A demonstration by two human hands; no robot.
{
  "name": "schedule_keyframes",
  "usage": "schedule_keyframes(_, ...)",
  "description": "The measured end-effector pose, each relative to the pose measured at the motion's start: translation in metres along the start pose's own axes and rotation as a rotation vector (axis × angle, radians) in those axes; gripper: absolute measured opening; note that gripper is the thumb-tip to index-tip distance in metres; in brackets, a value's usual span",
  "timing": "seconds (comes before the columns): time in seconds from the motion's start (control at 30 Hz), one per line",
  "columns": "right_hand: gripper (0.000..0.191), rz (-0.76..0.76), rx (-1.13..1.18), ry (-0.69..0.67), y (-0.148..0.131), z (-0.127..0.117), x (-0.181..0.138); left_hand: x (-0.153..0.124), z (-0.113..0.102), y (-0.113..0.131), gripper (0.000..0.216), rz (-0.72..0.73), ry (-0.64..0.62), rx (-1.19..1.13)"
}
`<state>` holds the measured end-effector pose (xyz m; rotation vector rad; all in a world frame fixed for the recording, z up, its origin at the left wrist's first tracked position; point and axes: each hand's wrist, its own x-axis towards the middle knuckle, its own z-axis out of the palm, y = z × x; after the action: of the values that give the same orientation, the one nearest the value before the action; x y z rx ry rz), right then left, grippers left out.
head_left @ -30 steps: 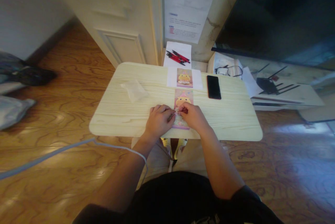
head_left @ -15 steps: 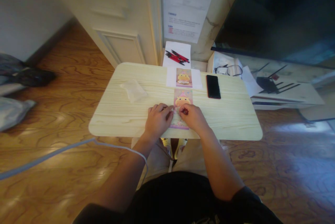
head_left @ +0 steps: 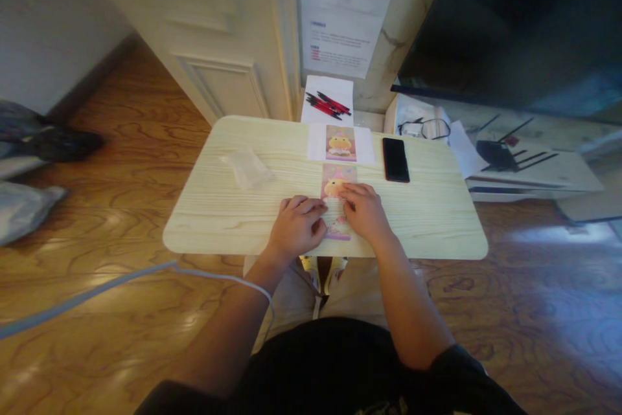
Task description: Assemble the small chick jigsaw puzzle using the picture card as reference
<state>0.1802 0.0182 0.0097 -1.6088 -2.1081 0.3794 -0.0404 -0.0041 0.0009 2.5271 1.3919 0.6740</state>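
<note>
A pink picture card with a yellow cartoon figure [head_left: 335, 190] lies near the front middle of the table, partly covered by both hands. My left hand [head_left: 297, 226] rests at its left edge, fingers bent and thumb apart from the index finger. Reaching over the card from the right, my right hand [head_left: 365, 209] lays its fingers on the picture, with nothing visible in its grasp. Whether small loose bits lie under the fingertips I cannot make out. Just beyond, a similar picture card [head_left: 341, 143] sits on white paper [head_left: 317, 143].
On the pale wooden table [head_left: 218, 221] a crumpled translucent bag [head_left: 247, 169] lies left and a black phone [head_left: 396, 160] right. Several red and black pens [head_left: 328, 105] rest on paper beyond the far edge. A grey cable [head_left: 97, 297] crosses the left forearm.
My right hand has shifted slightly up and right, its fingers going from a pinch to lying over the picture. My left fingers have moved slightly right, with the thumb lower.
</note>
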Motion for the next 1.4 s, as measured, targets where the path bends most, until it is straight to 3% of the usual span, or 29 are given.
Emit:
schedule_keyframes(0.23, 0.038, 0.017, -0.012, -0.025, -0.001, -0.001, 0.001, 0.001, -0.003, 0.001, 0.038, -0.046, -0.002, -0.042)
schedule_keyframes(0.47, 0.040, 0.038, 0.027, -0.032, -0.002, -0.001, 0.001, 0.003, -0.002, 0.000, 0.042, -0.176, 0.088, -0.033)
schedule_keyframes(1.03, 0.042, 0.029, 0.075, 0.003, -0.002, -0.004, -0.003, -0.001, 0.001, -0.004, 0.032, -0.070, 0.041, -0.043)
schedule_keyframes(1.4, 0.020, 0.018, 0.114, -0.041, 0.007, -0.019, -0.029, 0.002, 0.003, -0.002, 0.038, -0.085, 0.016, -0.046)
